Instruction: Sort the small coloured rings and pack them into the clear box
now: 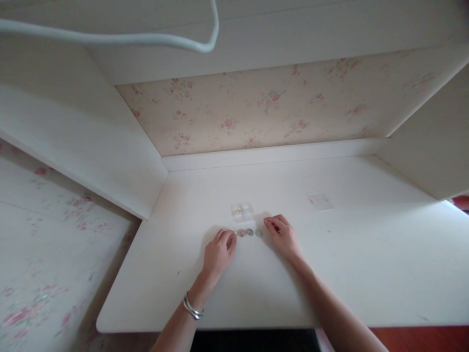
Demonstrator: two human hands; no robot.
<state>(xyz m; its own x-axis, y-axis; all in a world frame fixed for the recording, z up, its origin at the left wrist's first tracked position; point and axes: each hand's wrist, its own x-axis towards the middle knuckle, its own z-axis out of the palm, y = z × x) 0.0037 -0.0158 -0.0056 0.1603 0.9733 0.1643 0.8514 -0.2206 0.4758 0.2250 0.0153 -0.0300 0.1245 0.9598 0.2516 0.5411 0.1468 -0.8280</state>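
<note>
Several small round flat pieces lie in a short row on the white desk: a brownish disc (241,232), a dark grey disc (249,231) and a greenish disc (259,233). At the row's left end, my left hand (219,252) has its fingers curled and closed at the edge of a small pale round piece (236,233). To the right of the row, my right hand (283,235) is pinched just above the desk; what is in its fingertips, if anything, is too small to make out. Behind the discs sits a clear divided plastic box (242,218) with something small and yellowish inside.
A clear flat lid (322,201) lies on the white desk (366,254) to the right. Side panels and a low back ledge (274,153) enclose the desk. A white cable or tube (146,40) crosses above. A dark object (256,341) is below the front edge.
</note>
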